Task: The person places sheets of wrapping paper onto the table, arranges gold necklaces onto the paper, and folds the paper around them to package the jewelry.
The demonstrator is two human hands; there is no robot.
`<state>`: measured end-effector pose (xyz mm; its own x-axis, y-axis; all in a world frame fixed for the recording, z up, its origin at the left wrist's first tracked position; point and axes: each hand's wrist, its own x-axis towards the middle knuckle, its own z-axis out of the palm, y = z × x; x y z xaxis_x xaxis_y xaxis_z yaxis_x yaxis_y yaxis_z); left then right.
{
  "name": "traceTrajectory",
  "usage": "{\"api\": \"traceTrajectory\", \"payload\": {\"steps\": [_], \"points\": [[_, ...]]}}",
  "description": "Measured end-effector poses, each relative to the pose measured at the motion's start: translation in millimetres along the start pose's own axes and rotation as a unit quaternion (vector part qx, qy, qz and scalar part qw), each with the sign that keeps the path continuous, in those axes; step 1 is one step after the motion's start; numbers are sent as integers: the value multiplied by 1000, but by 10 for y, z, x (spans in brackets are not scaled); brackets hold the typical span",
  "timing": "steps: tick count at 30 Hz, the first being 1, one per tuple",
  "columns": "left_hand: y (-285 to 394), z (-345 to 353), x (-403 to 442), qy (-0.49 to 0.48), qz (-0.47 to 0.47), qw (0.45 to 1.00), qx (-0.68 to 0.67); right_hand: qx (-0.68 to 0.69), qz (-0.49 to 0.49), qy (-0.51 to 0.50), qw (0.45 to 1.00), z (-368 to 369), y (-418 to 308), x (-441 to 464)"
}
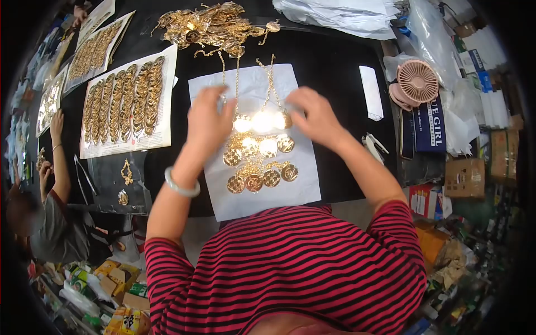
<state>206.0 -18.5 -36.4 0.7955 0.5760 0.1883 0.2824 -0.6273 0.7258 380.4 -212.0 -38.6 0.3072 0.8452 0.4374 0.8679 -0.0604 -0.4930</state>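
Leans in nearest the camera in a red-and-black striped shirt (290, 251). Holds out the left hand (207, 123), bent and blurred, beside the left-hand chains (237, 78); cannot tell if grasping any. Wears a pale bangle (182, 183) on that wrist. Hovers with the right hand (317, 118) released, with thumb and fingers parted, near the upper right gold medallions (253, 183). Covers parts of the white paper (265, 205) with both hands. Reaches, past the paper, a heaped pile of gold pieces (206, 28) at the far side of the black table (340, 72). Shows a card of gold strands (167, 111), tweezers (84, 176) and a loose chain (127, 172) to the left, near a co-worker (67, 229). Shows a white strip (371, 94), a white-handled tool (375, 147), a phone (407, 134) and a pink fan (417, 82) to the right. Places the medallions in three rows on the paper, between and below the hands. Gleams round, gold and patterned in the lower rows; glares white across the top row, too bright for detail.
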Motion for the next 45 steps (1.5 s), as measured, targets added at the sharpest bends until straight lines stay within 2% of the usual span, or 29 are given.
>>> {"api": "traceTrajectory", "payload": {"steps": [1, 2, 4, 6, 9, 11, 12, 13, 14, 16, 17, 19, 20, 22, 25, 27, 28, 29, 31, 32, 34, 35, 38, 39, 40, 42, 43, 44, 45], "points": [[-13, -35, 222, 10, -55, 998, 34, -11, 94, -34, 995, 3, 28, 185], [-33, 11, 393, 20, -69, 993, 91, -21, 184, -67, 980, 54, 26, 421], [-78, 174, 661, 41, -78, 984, 154, -133, 211, -60, 967, 271, -14, 795], [-192, 365, 835, 3, -69, 962, 264, -143, 213, -66, 964, 518, 152, 1031], [-334, 355, 984, -24, -47, 974, 222, -160, 247, -95, 951, 751, 320, 1071], [-252, 284, 902, -47, -41, 978, 198, 43, 209, -57, 975, 646, 335, 945], [-220, 202, 831, -70, -11, 993, 98, 141, 180, -33, 973, 585, 354, 953], [-86, 65, 746, -94, 18, 995, -3, 142, 181, -31, 973, 511, 305, 968], [-25, 2, 684, -120, 41, 986, -107, 212, 176, -61, 959, 453, 223, 911], [-49, -15, 573, -149, 35, 983, -105, 353, 171, -124, 911, 417, 75, 735], [-65, -36, 544, -169, 42, 980, -99, 355, 176, -127, 909, 450, 91, 688], [-137, -47, 506, -189, 50, 976, -93, 232, 110, -98, 962, 532, 151, 616], [-209, -17, 496, -152, 101, 981, -73, 167, 74, -83, 980, 544, 170, 618], [-349, 58, 404, -82, 196, 977, -32, 165, 57, -96, 980, 594, 218, 638], [-252, -2, 147, -90, 182, 978, -51, 170, 37, -124, 977, 614, 89, 437], [-156, -99, -87, -98, 172, 978, -65, 164, 47, -64, 983, 413, -29, 326], [-89, -240, -346, -79, 202, 976, -31, 166, 57, -69, 982, 255, -115, 206], [-14, -364, -614, -59, 233, 971, 5, 145, 20, -85, 986, 39, -238, 14], [156, -548, -1189, -150, 248, 957, 1, 105, -73, -119, 985, -217, -472, -483], [222, -567, -1421, -155, 246, 957, -2, 83, -132, -133, 979, -305, -595, -712], [280, -513, -1737, -155, 269, 945, 102, 76, -109, -153, 979, -398, -833, -1098], [205, -465, -1837, -152, 271, 945, 104, 71, -88, -172, 979, -398, -884, -1239], [-99, -374, -2000, -86, 208, 973, 59, 37, -82, -130, 987, -284, -815, -1481], [-92, -382, -1976, -83, 218, 970, 63, 22, -77, -109, 991, -270, -786, -1511], [-55, -391, -1921, -87, 118, 988, 39, 17, -79, -96, 992, -267, -736, -1499], [24, -421, -1740, -93, -80, 992, -4, 80, 98, -178, 976, -242, -569, -1388], [31, -409, -1636, -96, -63, 993, 7, 117, 187, -212, 952, -231, -529, -1314], [1, -354, -1536, -103, -82, 989, 70, 122, 189, -191, 955, -209, -511, -1221], [-29, -288, -1442, -109, -99, 980, 134, 88, 228, -215, 945, -220, -555, -1050]]}}
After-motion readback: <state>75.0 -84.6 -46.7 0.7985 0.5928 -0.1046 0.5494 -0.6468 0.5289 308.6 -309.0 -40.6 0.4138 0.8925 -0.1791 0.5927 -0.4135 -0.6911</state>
